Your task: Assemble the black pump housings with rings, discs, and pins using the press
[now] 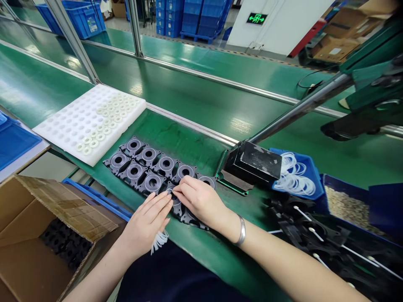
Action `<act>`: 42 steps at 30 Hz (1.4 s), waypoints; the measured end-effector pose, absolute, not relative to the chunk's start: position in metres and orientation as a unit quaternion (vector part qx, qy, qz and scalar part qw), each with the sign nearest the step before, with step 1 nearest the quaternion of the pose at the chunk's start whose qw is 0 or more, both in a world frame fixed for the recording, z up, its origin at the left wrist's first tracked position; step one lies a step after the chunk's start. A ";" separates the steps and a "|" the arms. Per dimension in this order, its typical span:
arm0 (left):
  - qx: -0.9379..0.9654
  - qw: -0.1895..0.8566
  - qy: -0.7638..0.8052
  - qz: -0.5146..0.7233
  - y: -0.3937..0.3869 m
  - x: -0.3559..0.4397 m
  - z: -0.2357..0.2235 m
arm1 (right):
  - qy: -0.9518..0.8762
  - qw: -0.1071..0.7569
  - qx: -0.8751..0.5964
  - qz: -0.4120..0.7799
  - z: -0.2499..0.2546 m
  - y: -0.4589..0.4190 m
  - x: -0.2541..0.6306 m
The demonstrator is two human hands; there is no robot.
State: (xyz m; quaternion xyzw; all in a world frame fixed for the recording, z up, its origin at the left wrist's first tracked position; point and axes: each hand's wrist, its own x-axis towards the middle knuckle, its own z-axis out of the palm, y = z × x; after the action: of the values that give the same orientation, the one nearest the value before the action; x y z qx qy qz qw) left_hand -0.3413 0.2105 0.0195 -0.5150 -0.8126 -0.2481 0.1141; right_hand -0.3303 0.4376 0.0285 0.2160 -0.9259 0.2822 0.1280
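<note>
Left hand: the left hand point(147, 224) has its fingers straight and close together, with the tips on one black part. It holds a bunch of thin white loops point(160, 241), which hang out under the palm.
Right hand: the right hand point(198, 199) has bent fingers, with thumb and pointer tips close together right by the left fingertips. I cannot tell if they pinch something small.
Wrist: a shiny silver bracelet point(242, 230) goes around the right one.
Black parts: the black plastic parts with round grey rings on top point(153, 182) lie flat in two rows on the shiny green table point(195, 138), close to each other. The hands cover some of the near row.
White tray: a thick white foam tray with round dents point(63, 121) sits left of the rows. Pale, flat rings with holes point(108, 126) fill its right side.
Black block: a scratched black box-shaped block point(256, 161) is right of the rows.
Blue bin: a small blue plastic bin point(317, 184) stands just beside the block, with more white loops in it.
Brown box: an open brown cardboard box point(69, 201) is at the left, with dark pieces point(66, 243) inside.
</note>
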 end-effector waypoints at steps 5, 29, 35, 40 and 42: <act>-0.259 0.092 -0.828 -0.488 0.218 -0.339 0.042 | -0.851 0.080 0.114 0.506 0.047 0.438 -0.332; -0.318 0.078 -0.824 -0.463 0.236 -0.352 0.059 | -0.832 0.094 0.110 0.536 0.060 0.434 -0.315; -0.325 0.091 -0.831 -0.441 0.238 -0.351 0.063 | -0.901 0.237 0.260 0.254 0.056 0.437 -0.308; -0.326 0.101 -0.834 -0.434 0.240 -0.348 0.064 | -0.902 0.253 0.292 0.193 0.054 0.436 -0.304; -0.323 0.103 -0.835 -0.432 0.241 -0.346 0.065 | -0.901 0.258 0.297 0.183 0.053 0.435 -0.304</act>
State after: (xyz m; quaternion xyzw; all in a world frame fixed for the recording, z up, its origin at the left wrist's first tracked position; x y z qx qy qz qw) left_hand -0.3462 0.2408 0.0649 -0.3234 -0.8353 -0.4324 0.1035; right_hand -0.3036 0.4347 0.0529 0.2973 -0.9009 0.1827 0.2582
